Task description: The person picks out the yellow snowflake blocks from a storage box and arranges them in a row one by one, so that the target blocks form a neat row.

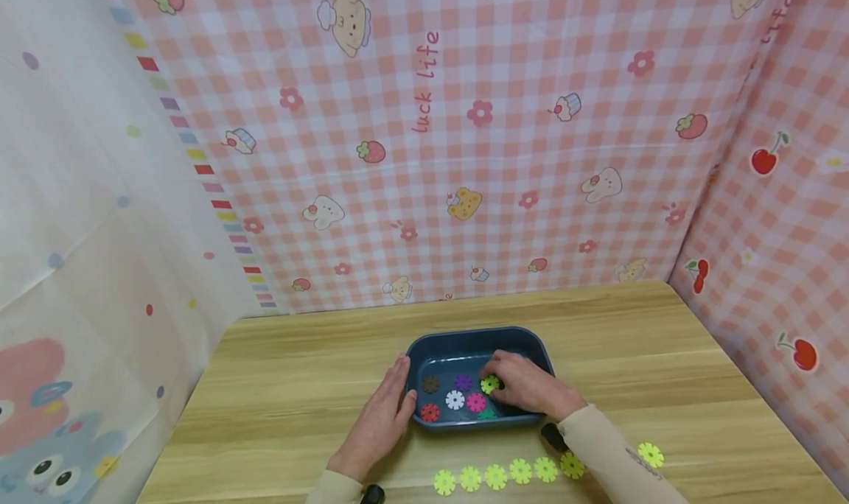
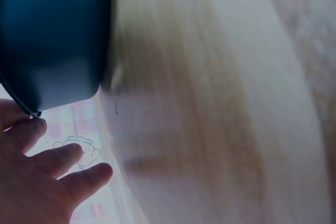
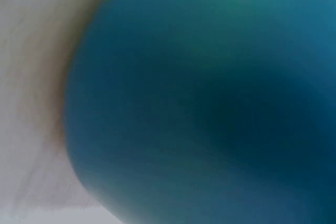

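A dark blue plastic tub [image 1: 477, 421] stands on the wooden table with several notched plastic discs lying in it. My right hand [image 1: 527, 382] reaches in over its right side, thumb and fingers pinching the edge of a yellow-green disc [image 1: 489, 384]. My left hand [image 1: 381, 415] rests against the tub's left wall, its fingers straight along the rim. In the left wrist view the fingers [image 2: 58, 160] extend beside the tub's outer wall [image 2: 58, 35]. The blurred tub wall [image 3: 184, 103] fills most of the right wrist view, where the right hand is out of sight.
Brown [image 1: 430, 384], purple [image 1: 463, 382], white [image 1: 455, 399], pink [image 1: 476, 402], red [image 1: 430, 413] and green discs [image 1: 487, 415] lie in the tub. A row of yellow-green discs [image 1: 495, 477] runs along the front, another disc [image 1: 651, 455] beyond the right forearm. Patterned cloth [image 1: 424, 158] hangs behind.
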### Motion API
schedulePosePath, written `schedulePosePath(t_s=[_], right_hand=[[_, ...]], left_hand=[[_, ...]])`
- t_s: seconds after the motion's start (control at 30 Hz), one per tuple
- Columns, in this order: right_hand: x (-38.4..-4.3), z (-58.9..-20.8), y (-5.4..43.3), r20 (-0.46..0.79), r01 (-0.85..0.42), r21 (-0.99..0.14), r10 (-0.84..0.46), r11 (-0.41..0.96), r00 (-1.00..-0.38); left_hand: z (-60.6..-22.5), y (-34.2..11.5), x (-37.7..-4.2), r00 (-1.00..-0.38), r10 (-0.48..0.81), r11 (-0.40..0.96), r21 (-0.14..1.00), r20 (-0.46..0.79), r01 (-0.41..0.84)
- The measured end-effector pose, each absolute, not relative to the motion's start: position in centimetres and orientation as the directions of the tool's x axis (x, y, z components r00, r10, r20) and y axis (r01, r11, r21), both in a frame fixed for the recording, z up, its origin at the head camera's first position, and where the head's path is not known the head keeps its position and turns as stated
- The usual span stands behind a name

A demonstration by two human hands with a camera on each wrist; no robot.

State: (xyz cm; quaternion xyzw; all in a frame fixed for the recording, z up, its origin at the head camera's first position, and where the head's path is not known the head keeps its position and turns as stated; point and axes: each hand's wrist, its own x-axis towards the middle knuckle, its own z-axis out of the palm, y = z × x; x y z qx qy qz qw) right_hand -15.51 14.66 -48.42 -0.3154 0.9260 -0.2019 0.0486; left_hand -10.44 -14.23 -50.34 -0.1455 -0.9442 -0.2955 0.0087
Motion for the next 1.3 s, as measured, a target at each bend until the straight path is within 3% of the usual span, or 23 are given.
schedulePosePath(t_s=[0.7,1.3], right_hand=[[-14.1,-47.3,15.4,0.149,-0.524,-0.488,-0.525,0.698,-0.838],[-12.7,-46.5,16.5,0.188,-0.508,-0.493,-0.484,0.706,-0.855]], left_hand=[[-50.2,-14.1,-10.4,-0.959,0.268,0.775,0.569,0.097,0.274],[-50.5,-14.1,-10.5,-0.958,0.268,0.772,0.571,0.106,0.279]])
